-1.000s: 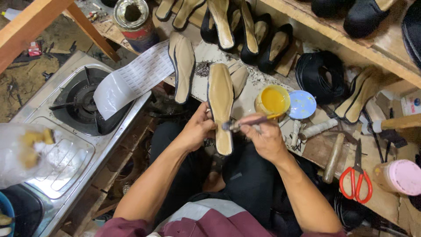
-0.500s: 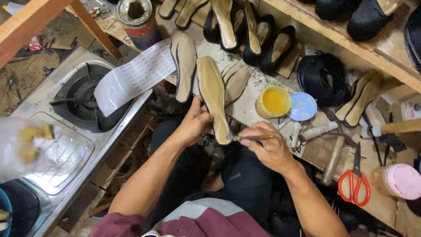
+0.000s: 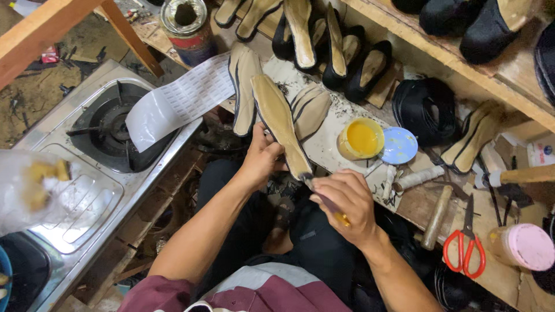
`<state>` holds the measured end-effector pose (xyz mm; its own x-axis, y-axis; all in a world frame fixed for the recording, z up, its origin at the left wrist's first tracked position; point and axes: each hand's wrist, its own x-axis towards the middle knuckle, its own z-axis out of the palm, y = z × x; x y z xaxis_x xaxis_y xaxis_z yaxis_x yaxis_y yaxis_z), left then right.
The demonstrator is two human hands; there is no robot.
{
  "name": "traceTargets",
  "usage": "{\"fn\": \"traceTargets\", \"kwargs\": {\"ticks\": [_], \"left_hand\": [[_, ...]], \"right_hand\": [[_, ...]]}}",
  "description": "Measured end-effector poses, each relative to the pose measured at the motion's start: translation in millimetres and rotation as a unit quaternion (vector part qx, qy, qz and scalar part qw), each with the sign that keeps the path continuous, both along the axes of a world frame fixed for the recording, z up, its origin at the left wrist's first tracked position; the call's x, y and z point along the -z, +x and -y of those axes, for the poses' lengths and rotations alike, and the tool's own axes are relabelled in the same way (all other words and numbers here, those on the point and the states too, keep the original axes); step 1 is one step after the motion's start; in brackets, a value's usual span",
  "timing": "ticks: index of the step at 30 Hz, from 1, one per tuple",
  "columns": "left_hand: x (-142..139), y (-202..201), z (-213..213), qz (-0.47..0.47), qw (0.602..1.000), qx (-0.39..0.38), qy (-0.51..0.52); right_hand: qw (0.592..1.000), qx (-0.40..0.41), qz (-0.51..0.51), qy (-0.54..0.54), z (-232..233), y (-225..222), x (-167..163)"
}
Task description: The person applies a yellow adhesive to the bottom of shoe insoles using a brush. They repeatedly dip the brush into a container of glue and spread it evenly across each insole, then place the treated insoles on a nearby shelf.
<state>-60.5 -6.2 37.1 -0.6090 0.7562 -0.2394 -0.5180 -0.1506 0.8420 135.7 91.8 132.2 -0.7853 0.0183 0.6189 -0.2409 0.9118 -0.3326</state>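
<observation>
Sole: my left hand [image 3: 261, 160] grips the tan sole [image 3: 280, 124] by its left edge near the lower end, fingers curled round it; the sole slants up and away from me over the bench [image 3: 324, 144].
Brush: my right hand [image 3: 347, 205] is pinched shut on a thin brush [image 3: 325, 200] with a yellow end; its dark tip touches the sole's lower end, just right of my left hand.
Glue pot: one open pot [image 3: 361, 138] of yellow glue stands on the bench, right of the sole; its round blue lid [image 3: 399, 145] lies touching it on the right.
Can: one round metal can [image 3: 188, 23] with a red and blue band, at the bench's far left.
Sheet: one long white printed sheet [image 3: 179, 103] hangs from the bench over the stove [image 3: 110, 127].
Jar: one pink-lidded jar [image 3: 523, 247] at the far right.
Scissors: one pair, red-handled [image 3: 465, 245], beside the jar.
Hammers: two with wooden handles [image 3: 436, 216], right of me.
Other soles: two more lie flat beside mine, one on each side.
Bag: one clear bag [image 3: 34, 188] with yellow pieces, on the left.
</observation>
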Motion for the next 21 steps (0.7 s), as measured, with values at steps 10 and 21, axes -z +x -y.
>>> {"fn": "traceTargets", "kwargs": {"ticks": [10,21], "left_hand": [[-11.2,-4.5,8.4,-0.018,1.000,-0.013,0.003],[6.9,38.4,-40.5,0.011,0.993,0.027,0.114]], "right_hand": [[0.941,0.125,0.022,-0.312,-16.6,33.1,42.7],[0.829,0.108,0.077,-0.543,-26.5,-0.4,41.2]]}}
